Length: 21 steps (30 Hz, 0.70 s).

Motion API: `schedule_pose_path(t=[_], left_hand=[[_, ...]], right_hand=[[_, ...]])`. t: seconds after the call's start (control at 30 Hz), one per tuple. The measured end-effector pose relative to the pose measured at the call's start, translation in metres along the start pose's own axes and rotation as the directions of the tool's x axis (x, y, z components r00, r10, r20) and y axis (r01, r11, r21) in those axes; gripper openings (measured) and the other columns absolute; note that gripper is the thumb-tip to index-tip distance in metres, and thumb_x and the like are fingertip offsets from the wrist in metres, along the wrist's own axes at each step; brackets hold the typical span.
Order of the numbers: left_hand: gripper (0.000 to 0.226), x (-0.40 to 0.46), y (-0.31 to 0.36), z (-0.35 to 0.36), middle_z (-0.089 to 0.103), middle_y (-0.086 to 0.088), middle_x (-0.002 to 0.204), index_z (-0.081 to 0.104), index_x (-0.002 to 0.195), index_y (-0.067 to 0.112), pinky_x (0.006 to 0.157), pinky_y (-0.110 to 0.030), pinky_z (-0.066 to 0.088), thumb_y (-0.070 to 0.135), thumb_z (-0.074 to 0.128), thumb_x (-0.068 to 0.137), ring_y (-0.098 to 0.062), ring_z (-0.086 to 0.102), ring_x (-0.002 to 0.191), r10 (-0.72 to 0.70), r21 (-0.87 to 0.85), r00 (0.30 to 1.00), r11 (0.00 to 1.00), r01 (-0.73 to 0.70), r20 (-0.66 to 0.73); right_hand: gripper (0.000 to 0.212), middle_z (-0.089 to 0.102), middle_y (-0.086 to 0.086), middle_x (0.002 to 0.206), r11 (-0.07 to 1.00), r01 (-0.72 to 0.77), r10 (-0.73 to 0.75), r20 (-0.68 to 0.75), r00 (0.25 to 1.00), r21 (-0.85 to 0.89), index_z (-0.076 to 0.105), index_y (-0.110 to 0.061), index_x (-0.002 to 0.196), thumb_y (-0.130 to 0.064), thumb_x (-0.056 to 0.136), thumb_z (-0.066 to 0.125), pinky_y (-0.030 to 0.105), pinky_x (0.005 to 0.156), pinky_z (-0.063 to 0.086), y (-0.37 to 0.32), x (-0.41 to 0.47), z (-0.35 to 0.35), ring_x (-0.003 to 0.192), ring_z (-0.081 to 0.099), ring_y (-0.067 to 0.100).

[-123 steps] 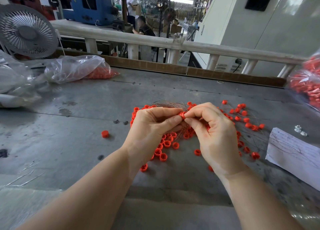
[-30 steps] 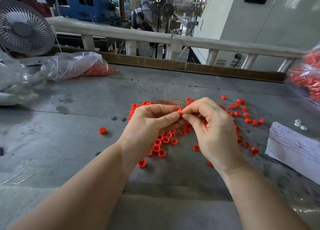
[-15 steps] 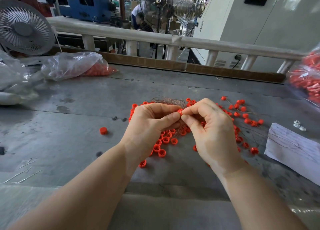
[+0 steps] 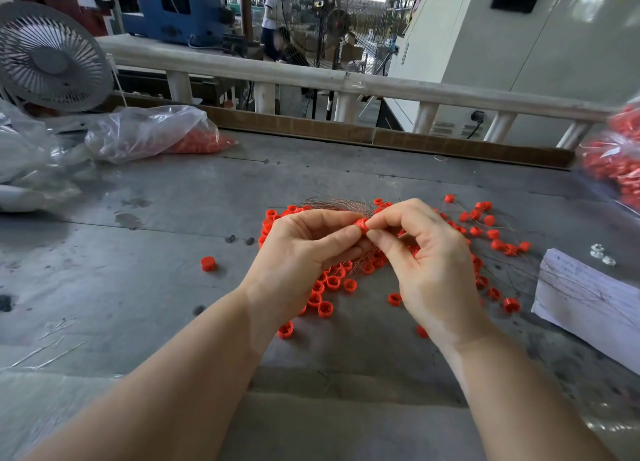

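Note:
Both hands meet above the middle of the grey table (image 4: 173,287). A small red plastic cap (image 4: 361,224) sits between the fingertips of both hands: my left hand (image 4: 304,252) pinches it with thumb and forefinger, and my right hand (image 4: 426,259) pinches its other side. Thin copper wires (image 4: 339,202) lie in a bundle just behind the hands. Several loose red caps (image 4: 332,282) are scattered under and around the hands, partly hidden by them. One cap (image 4: 208,263) lies alone to the left.
A clear bag of red caps (image 4: 156,134) lies at the back left beside a white fan (image 4: 52,58). Another bag of red caps (image 4: 616,162) is at the right edge. White paper (image 4: 588,301) and small white parts (image 4: 601,254) lie on the right. A railing (image 4: 346,79) borders the far side.
The hands stay together over the pile. The red cap now shows more clearly between the fingertips, and my right fingers have spread slightly.

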State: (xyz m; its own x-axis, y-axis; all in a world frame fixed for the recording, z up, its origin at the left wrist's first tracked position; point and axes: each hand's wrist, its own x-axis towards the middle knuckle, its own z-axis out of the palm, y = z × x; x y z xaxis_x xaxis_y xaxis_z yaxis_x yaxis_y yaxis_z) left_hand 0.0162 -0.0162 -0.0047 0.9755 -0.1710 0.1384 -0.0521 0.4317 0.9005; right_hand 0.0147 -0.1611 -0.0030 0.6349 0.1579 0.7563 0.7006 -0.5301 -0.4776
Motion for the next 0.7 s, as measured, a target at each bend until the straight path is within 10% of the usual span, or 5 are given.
schedule_pose_path(t=[0.7], left_hand=[[0.016, 0.0004, -0.0029, -0.0004, 0.074, -0.007, 0.084, 0.076, 0.078, 0.014, 0.072, -0.022, 0.056, 0.014, 0.070, 0.063, -0.015, 0.070, 0.079, 0.083, 0.048, 0.997, 0.995, -0.083, -0.007]], right_hand=[[0.011, 0.065, -0.003, 0.080, 0.993, -0.048, 0.049, -0.010, 0.999, 0.107, 0.066, -0.013, 0.081, -0.003, 0.079, 0.068, 0.012, 0.068, 0.044, -0.0030, 0.0009, -0.0030, 0.073, 0.059, 0.003]])
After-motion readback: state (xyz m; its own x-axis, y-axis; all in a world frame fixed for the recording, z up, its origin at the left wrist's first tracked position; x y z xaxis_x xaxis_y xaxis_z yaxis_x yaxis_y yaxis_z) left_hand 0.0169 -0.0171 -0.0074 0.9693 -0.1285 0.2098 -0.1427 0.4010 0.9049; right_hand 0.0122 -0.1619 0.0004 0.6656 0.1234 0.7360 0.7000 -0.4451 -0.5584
